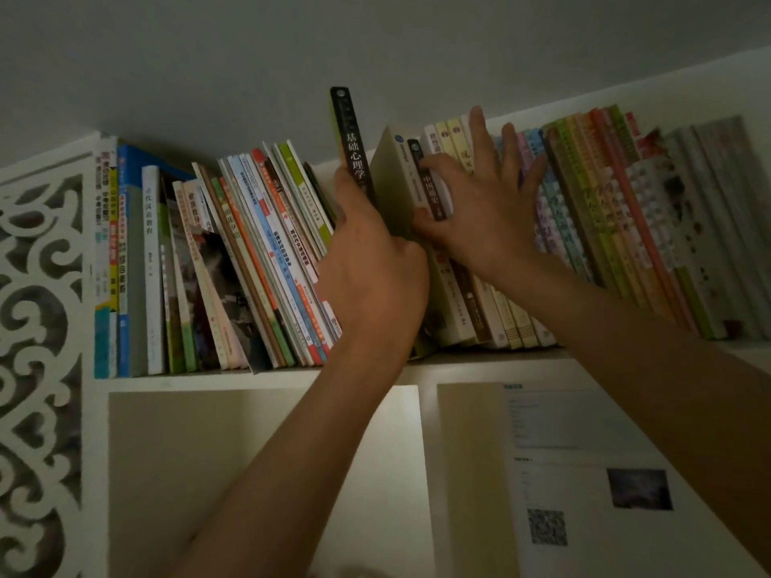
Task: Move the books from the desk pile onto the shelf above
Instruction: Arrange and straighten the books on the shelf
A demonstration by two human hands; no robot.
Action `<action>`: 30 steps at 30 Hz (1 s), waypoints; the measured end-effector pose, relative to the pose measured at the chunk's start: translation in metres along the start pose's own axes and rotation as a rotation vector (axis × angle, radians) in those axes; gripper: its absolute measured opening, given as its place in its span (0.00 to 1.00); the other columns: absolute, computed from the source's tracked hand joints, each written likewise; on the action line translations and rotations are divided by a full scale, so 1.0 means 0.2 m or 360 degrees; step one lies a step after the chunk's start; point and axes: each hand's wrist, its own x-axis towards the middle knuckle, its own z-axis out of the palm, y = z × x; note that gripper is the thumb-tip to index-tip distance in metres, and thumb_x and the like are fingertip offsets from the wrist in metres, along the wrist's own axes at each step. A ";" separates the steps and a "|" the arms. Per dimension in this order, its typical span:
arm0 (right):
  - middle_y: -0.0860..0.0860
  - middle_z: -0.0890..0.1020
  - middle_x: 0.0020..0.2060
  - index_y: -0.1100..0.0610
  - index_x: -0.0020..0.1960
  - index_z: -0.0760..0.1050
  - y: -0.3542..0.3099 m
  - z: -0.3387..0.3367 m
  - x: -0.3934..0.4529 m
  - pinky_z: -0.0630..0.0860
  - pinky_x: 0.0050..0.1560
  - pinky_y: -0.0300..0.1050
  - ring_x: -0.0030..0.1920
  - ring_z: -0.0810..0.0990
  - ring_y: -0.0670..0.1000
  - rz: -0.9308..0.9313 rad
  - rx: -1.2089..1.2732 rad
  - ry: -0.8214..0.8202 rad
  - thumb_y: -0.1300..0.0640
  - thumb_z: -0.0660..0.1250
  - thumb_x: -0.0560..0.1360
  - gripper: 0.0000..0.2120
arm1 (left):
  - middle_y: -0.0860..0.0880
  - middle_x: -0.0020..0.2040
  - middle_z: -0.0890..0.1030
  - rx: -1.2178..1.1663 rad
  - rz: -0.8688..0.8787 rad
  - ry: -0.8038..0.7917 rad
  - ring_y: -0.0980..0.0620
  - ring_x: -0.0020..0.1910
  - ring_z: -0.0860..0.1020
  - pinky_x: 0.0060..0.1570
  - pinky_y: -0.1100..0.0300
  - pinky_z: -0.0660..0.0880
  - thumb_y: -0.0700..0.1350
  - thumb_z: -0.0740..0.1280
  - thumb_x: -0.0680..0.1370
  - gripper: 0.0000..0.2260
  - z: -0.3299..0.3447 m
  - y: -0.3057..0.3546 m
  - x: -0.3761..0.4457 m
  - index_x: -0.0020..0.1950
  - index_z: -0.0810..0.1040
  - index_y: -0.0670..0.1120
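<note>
Overhead, a black-spined book [352, 143] stands upright near the middle of the white shelf [258, 376], its top rising above its neighbours, in the gap between a left-leaning row of thin books [267, 252] and a pale thick book [392, 189]. The person's left hand [371, 269] grips the black-spined book from below, the fingers curled round its lower spine and covers, the thumb lying against the pale thick book on the right. The right hand [479, 202] reaches in from the lower right, its fingers spread apart and straight, pressing flat against the spines of a row of cream and pastel books [538, 227]; its thumb rests on a dark-spined slim book [425, 181] that stands just beside the pale thick one. Further toward the right end of the shelf leans a block of green, orange and pink spines [600, 210], then grey-white volumes [709, 227]. At the left end, upright blue and yellow books [110, 260] stand against a white fretwork side panel [37, 327]. Below the shelf board, two open cream compartments [233, 473] show on either side of a divider, and a printed sheet [584, 473] bearing a small photograph and a square code lies against the back of the right one. The room is dim, and most spine lettering is too faint to read.
</note>
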 end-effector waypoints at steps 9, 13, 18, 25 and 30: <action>0.54 0.42 0.77 0.43 0.70 0.64 0.02 -0.01 0.00 0.37 0.68 0.68 0.75 0.40 0.63 -0.0006 -0.0006 0.0055 0.41 0.65 0.70 0.29 | 0.45 0.61 0.74 -0.0259 -0.0002 0.0068 0.50 0.51 0.75 0.50 0.53 0.75 0.40 0.58 0.79 0.23 -0.05 -0.10 0.02 0.74 0.59 0.47; 0.54 0.43 0.77 0.43 0.70 0.64 0.02 0.00 0.00 0.37 0.68 0.69 0.75 0.40 0.63 -0.0013 -0.0002 0.0064 0.41 0.65 0.70 0.29 | 0.46 0.62 0.75 -0.0286 0.0018 0.0234 0.52 0.55 0.75 0.54 0.53 0.75 0.39 0.58 0.78 0.23 -0.05 -0.10 0.00 0.74 0.61 0.47; 0.54 0.42 0.77 0.43 0.70 0.64 0.03 0.00 0.00 0.37 0.68 0.70 0.75 0.40 0.63 -0.0001 -0.0017 0.0061 0.40 0.66 0.70 0.30 | 0.53 0.48 0.76 -0.0322 0.0110 0.0111 0.62 0.40 0.74 0.35 0.69 0.72 0.38 0.58 0.78 0.20 0.02 -0.06 0.03 0.70 0.65 0.48; 0.55 0.43 0.77 0.44 0.68 0.66 0.04 0.00 0.00 0.37 0.68 0.69 0.75 0.40 0.63 0.0006 0.0001 0.0095 0.41 0.65 0.70 0.27 | 0.39 0.75 0.55 0.0778 0.0169 0.0144 0.39 0.72 0.59 0.64 0.46 0.64 0.38 0.59 0.77 0.33 -0.02 -0.13 0.03 0.77 0.44 0.44; 0.54 0.43 0.77 0.43 0.69 0.66 0.04 -0.01 0.00 0.38 0.68 0.69 0.75 0.41 0.63 0.0007 0.0002 0.0105 0.41 0.64 0.70 0.28 | 0.38 0.75 0.55 0.1358 0.0683 0.0194 0.36 0.75 0.49 0.68 0.37 0.37 0.37 0.66 0.73 0.23 -0.04 -0.21 0.03 0.68 0.69 0.47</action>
